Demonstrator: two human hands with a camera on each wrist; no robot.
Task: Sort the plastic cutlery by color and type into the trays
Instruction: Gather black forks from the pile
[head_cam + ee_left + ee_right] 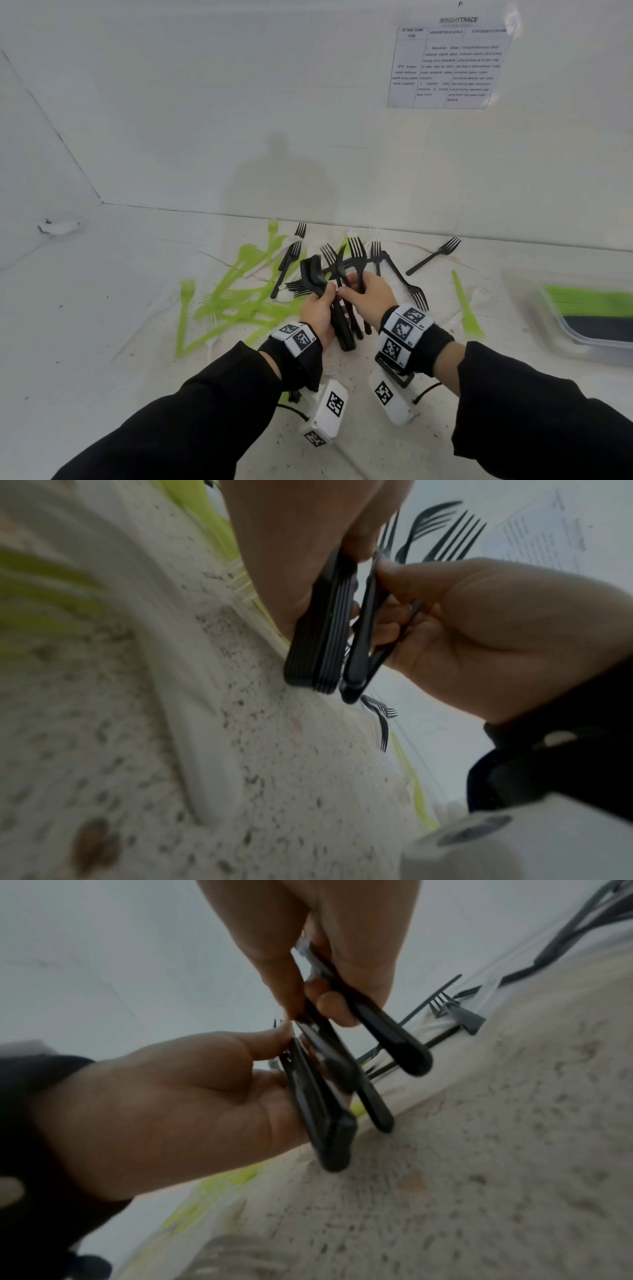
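My left hand (pixel 320 305) grips a tight stack of black forks (pixel 311 270), tines up and handles down near the speckled white surface. In the left wrist view the stack (pixel 322 631) shows as several nested handles under my left hand (pixel 291 547). Right beside it, my right hand (pixel 368 294) pinches a few loose black forks (pixel 356 250) that fan apart. The right wrist view has those loose forks (pixel 394 1037) in my right hand (pixel 325 934), thumb almost touching the left hand (pixel 171 1096). More black forks (pixel 287 263) lie behind.
A pile of green forks (pixel 233 301) lies left of my hands, a green knife (pixel 466 308) to the right, a lone black fork (pixel 435 255) near the wall. A clear tray (pixel 582 342) at the right edge holds green and black cutlery. Faint white cutlery (pixel 479 294) lies scattered.
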